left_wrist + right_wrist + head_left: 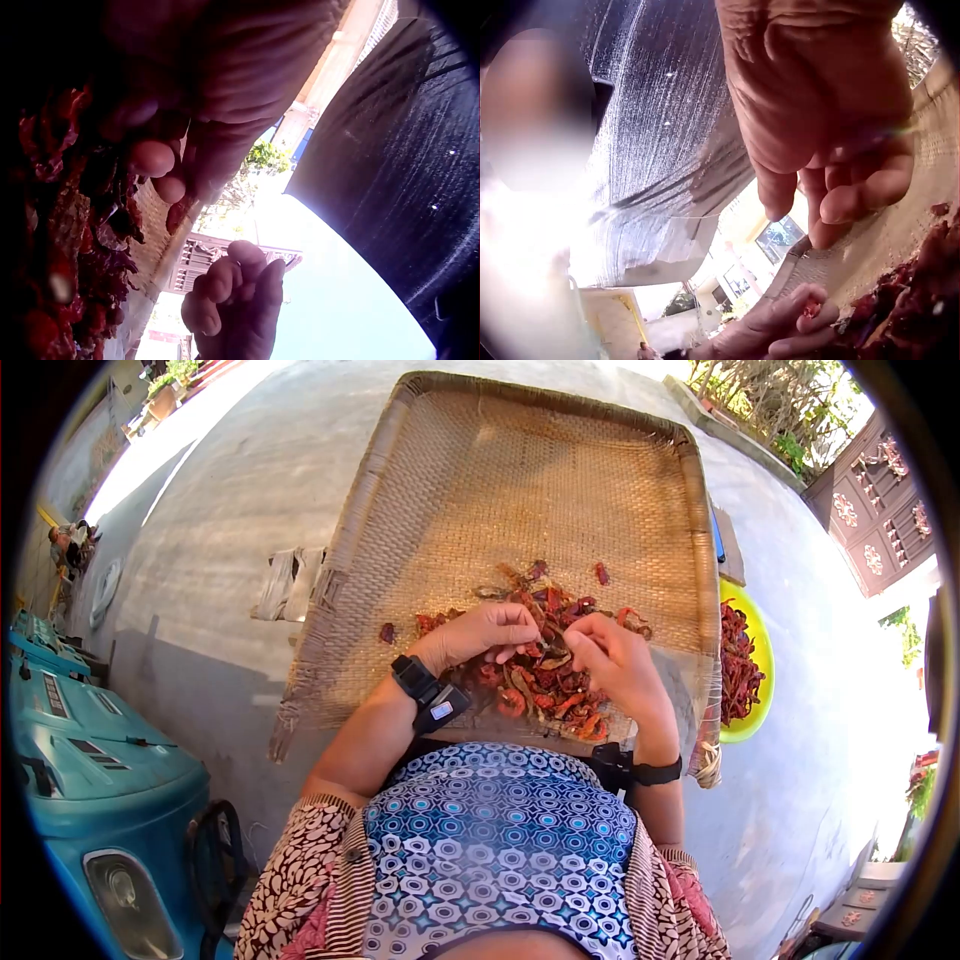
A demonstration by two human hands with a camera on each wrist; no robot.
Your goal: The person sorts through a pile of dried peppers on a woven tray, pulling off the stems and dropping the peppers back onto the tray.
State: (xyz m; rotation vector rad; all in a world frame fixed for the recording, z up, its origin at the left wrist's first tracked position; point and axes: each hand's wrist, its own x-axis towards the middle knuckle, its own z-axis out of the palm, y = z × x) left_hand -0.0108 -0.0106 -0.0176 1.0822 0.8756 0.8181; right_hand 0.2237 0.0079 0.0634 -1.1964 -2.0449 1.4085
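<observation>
I see left hand (480, 632) pinch a chili bit (811, 308) | right hand (630, 668) loosely bent, thumb apart, nothing visibly held | chilies (550, 690) heaped toward the near edge of the tray (560, 480)

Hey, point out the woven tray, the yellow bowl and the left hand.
Woven tray (560, 470): head view, bare weave toward its far end.
Yellow bowl (763, 645): head view, right-hand rim.
Left hand (482, 632): head view, back of the hand.

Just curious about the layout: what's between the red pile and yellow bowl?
A strip of woven tray and its rim, in the head view.
</observation>
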